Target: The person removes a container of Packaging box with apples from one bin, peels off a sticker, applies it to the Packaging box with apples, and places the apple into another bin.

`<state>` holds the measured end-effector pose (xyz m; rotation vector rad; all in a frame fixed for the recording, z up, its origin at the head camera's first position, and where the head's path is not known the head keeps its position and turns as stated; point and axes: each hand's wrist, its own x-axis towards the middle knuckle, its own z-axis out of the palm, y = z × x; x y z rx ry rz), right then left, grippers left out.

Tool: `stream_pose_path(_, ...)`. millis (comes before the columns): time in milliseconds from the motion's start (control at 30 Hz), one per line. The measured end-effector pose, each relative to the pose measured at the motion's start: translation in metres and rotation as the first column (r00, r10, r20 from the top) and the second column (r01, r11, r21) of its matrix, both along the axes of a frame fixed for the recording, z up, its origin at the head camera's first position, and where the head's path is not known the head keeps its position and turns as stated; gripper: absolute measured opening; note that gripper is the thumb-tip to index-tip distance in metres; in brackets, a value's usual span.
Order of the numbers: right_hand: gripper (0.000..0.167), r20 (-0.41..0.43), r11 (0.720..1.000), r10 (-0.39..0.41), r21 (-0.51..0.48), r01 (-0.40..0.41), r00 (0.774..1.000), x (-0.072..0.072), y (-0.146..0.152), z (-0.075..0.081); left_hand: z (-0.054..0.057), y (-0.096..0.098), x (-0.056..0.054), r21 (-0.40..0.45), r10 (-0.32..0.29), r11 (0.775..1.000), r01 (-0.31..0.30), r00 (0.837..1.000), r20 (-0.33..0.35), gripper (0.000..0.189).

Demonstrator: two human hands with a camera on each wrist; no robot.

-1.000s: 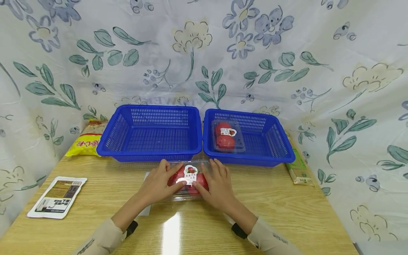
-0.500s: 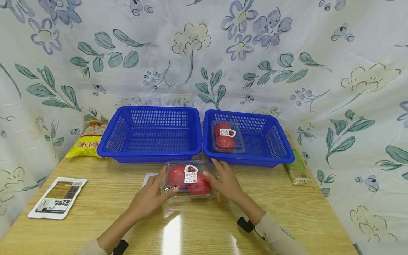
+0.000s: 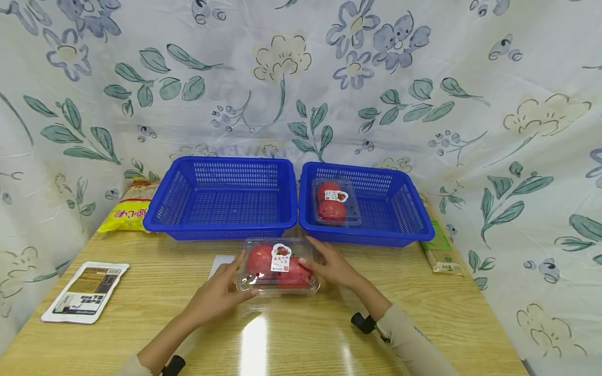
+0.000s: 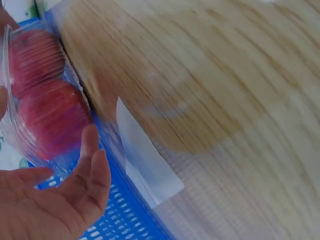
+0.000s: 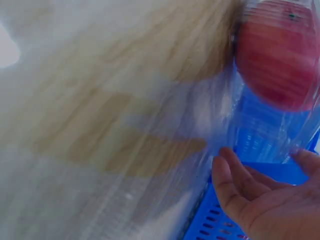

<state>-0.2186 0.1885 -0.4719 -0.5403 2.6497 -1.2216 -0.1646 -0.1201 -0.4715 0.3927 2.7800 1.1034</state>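
A clear plastic box of tomatoes (image 3: 293, 274) with a white label lies between both hands, in front of the two blue baskets. My left hand (image 3: 213, 295) holds its left end, thumb along the near edge and fingertips at the far left corner. In the left wrist view, the fingers (image 4: 90, 145) lie right at the box's edge. My right hand (image 3: 336, 265) grips the right end, thumb over the top by a tomato. The right wrist view shows fingers (image 5: 225, 172) and thumb on either side of the plastic end. A similar tomato box (image 3: 332, 211) sits in the right basket.
The left blue basket (image 3: 221, 230) and right blue basket (image 3: 367, 239) stand side by side at the back. A yellow bag (image 3: 124, 214) leans at left, a green and beige bag (image 3: 444, 253) at right. A white pouch (image 3: 85, 292) and white paper (image 3: 221, 261) lie on the table.
Both hands have drawn outward from the top of the tomato box to its ends. The left thumb has slid off the label to the near edge; the box has stayed nearly in place.
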Motion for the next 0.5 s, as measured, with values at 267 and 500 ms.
stream_pose_path(267,0.078,-0.014,0.984,0.089,-0.153,-0.090,0.996,0.016,0.013,-0.006,-0.008,-0.014,-0.004,0.244,-0.143,0.960,0.140,0.990,-0.005,0.079)
stream_pose_path(500,0.071,-0.011,0.962,0.110,-0.251,-0.109,0.994,0.030,0.014,-0.009,-0.007,-0.019,-0.008,0.370,-0.138,0.923,0.101,0.988,0.073,0.071)
